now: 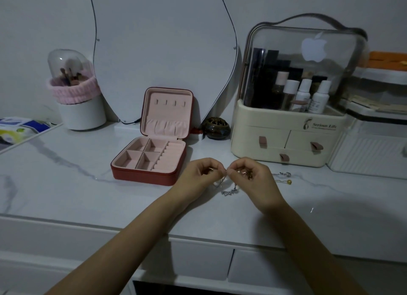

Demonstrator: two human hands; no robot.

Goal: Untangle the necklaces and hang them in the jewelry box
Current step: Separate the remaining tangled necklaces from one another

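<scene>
A red jewelry box (144,175) with pink lining stands open on the marble table, its lid upright with several small hooks (169,102). Just right of the box, my left hand (199,175) and my right hand (253,175) are raised a little above the table, fingertips nearly touching. Both pinch a thin silver necklace (229,192) whose loop hangs down between them onto the table. More jewelry, a silver piece (284,174) and a chain with a gold bead (289,181), lies right of my right hand.
A cream cosmetics organizer (286,150) with drawers stands at the back right. A dark round burner (215,127) sits beside the box lid. A brush holder with a pink band (79,116) is at the back left, and a mirror (165,41) leans on the wall.
</scene>
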